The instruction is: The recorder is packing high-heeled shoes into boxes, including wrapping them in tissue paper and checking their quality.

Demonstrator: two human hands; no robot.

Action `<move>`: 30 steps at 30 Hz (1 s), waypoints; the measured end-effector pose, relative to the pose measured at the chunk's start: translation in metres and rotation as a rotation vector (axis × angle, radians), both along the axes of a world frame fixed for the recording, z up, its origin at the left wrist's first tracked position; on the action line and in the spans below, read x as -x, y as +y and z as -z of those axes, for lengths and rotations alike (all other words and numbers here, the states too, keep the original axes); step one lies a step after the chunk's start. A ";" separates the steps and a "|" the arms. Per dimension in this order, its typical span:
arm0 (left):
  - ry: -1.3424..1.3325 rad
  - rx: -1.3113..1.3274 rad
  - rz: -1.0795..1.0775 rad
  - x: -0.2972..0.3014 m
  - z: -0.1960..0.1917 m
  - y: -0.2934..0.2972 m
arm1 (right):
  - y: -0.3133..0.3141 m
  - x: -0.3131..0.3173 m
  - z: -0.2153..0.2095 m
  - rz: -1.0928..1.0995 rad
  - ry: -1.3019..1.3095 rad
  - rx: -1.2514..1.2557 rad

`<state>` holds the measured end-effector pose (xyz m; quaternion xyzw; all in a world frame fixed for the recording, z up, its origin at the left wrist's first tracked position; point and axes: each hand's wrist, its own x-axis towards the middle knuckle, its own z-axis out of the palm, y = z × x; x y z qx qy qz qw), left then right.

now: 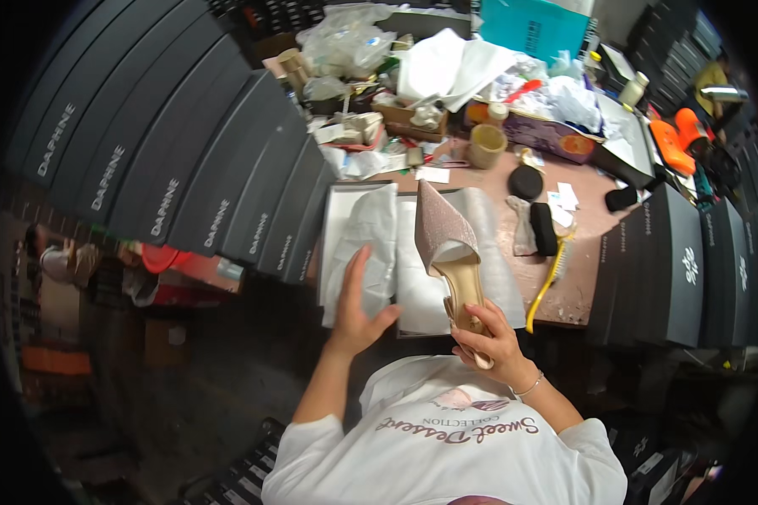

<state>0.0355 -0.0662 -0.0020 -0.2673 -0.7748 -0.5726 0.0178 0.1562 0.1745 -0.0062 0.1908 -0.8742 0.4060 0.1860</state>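
A pink, glittery pointed-toe shoe [444,227] with a beige insole is held up by its heel end in my right hand [495,345]. Its toe points away from me, above a sheet of white tissue paper [490,252]. My left hand [358,307] has its fingers spread at the near edge of a shoebox [323,244]. Inside that box lies a white wrapped bundle [364,240], beside my fingers; what is in it is hidden, and I cannot tell whether my fingertips touch it.
Tall stacks of dark grey shoeboxes [185,151] stand at the left, with more boxes [665,261] at the right. On the table [577,303] are a yellow-handled brush [554,278], a jar [486,146], black round pads [525,182] and a heap of paper and plastic bags [345,38]. A person [714,80] is at far right.
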 end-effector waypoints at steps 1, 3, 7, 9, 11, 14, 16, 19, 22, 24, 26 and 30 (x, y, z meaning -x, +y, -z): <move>-0.095 -0.158 0.027 0.002 -0.008 0.014 | -0.004 -0.003 0.003 -0.026 0.001 -0.020; -0.300 -0.451 0.105 0.005 -0.010 0.034 | -0.014 -0.004 -0.002 -0.099 0.014 -0.018; -0.598 -0.791 0.071 -0.003 -0.018 0.053 | -0.024 -0.017 0.008 -0.155 -0.048 0.043; -0.626 -0.818 0.011 -0.008 -0.020 0.054 | -0.023 -0.016 0.008 -0.170 -0.054 0.023; -0.543 -0.728 -0.017 -0.008 -0.017 0.055 | -0.024 -0.014 0.010 -0.171 -0.039 0.026; -0.383 -0.528 -0.084 -0.010 -0.020 0.056 | -0.025 -0.014 0.011 -0.179 -0.030 0.026; -0.339 -0.421 -0.132 -0.011 -0.019 0.056 | -0.025 -0.012 0.011 -0.186 -0.037 0.035; -0.325 -0.426 -0.085 -0.011 -0.021 0.054 | -0.026 -0.013 0.013 -0.188 -0.043 0.035; -0.300 -0.373 -0.063 -0.011 -0.023 0.051 | -0.025 -0.013 0.014 -0.199 -0.059 0.039; -0.312 -0.320 -0.043 -0.009 -0.019 0.044 | -0.024 -0.013 0.014 -0.209 -0.071 0.059; -0.311 -0.282 -0.026 -0.008 -0.018 0.039 | -0.024 -0.012 0.013 -0.220 -0.083 0.091; -0.287 -0.264 -0.016 -0.009 -0.017 0.033 | -0.024 -0.012 0.010 -0.239 -0.086 0.094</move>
